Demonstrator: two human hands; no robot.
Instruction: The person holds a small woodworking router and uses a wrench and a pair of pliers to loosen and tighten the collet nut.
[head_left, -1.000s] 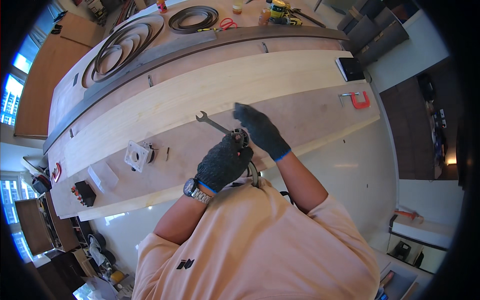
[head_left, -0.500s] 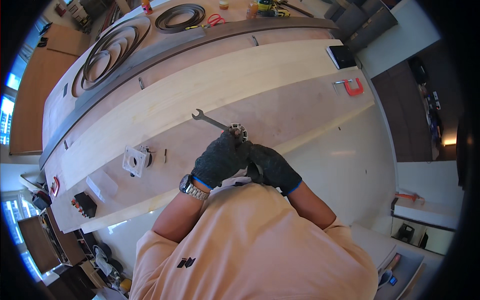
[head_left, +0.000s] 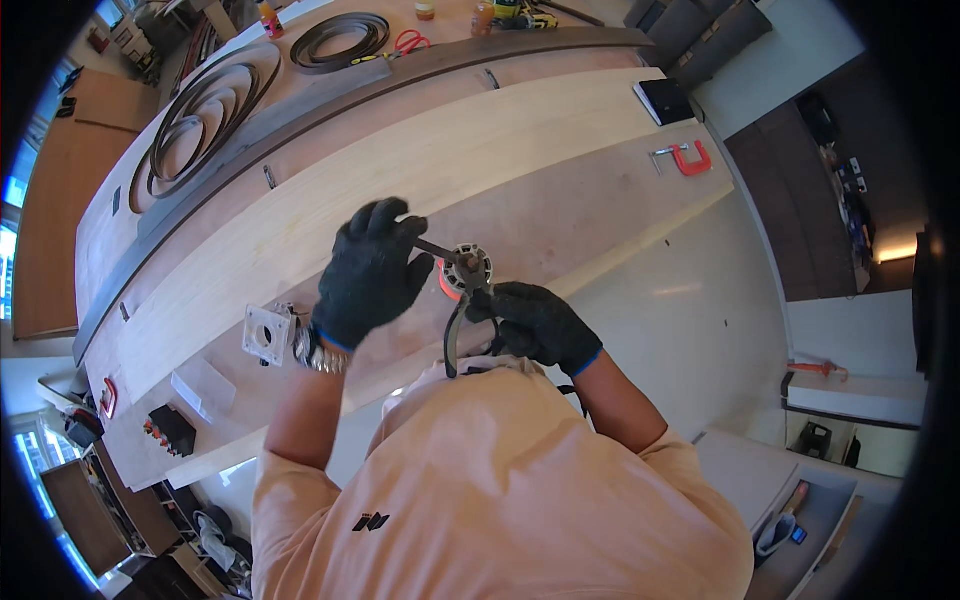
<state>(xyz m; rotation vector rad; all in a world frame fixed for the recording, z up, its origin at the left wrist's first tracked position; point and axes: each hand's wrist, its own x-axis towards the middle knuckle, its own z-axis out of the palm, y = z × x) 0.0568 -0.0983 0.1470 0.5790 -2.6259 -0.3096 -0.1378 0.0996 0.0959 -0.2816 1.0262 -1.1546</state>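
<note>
Both hands wear black work gloves. My left hand [head_left: 370, 270] is curled at the outer end of a dark open-end wrench [head_left: 434, 249], its fingers hiding that tip. The wrench's other end meets a round slotted metal part [head_left: 482, 262] with an orange-red edge. A pair of pliers [head_left: 468, 285] has its jaws against the middle of that part, its handles spread toward my body. My right hand [head_left: 545, 325] is closed around the pliers near the pivot and right handle. How the jaws grip is partly hidden.
A clear square-plate fitting [head_left: 268, 335], a clear plastic piece [head_left: 203, 392] and a black block [head_left: 172, 430] lie left on the wooden bench [head_left: 590, 190]. A red C-clamp [head_left: 690, 158] and black notebook [head_left: 663, 102] sit far right. Coiled edging strips [head_left: 340, 42] lie at the back.
My left hand has left the round part and moved left and up to the wrench's outer end. The pliers and round part now show plainly; my right hand has shifted slightly right.
</note>
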